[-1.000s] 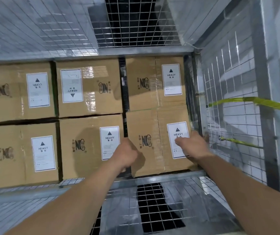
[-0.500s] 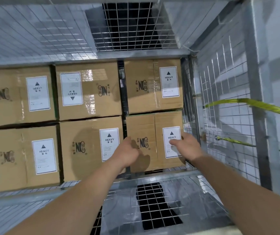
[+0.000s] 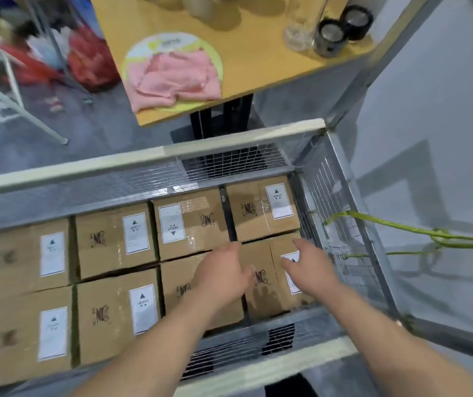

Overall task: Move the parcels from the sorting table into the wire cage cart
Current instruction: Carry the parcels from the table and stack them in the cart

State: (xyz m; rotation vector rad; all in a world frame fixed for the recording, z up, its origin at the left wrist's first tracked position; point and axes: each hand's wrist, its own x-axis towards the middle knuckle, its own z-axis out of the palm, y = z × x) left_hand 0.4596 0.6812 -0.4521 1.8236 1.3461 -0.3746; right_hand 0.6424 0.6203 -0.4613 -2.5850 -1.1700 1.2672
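Both hands hang over the cart's front right corner: the left hand (image 3: 224, 275) and right hand (image 3: 309, 270) are slack-fingered, gripping nothing. 8 boxes fill the cart (image 3: 149, 159) in 2 rows; the nearest-right box (image 3: 269, 293) lies beneath them.

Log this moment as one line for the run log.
cart: eight boxes | left hand: open, over box | right hand: open, over near-right box | carrying: nothing
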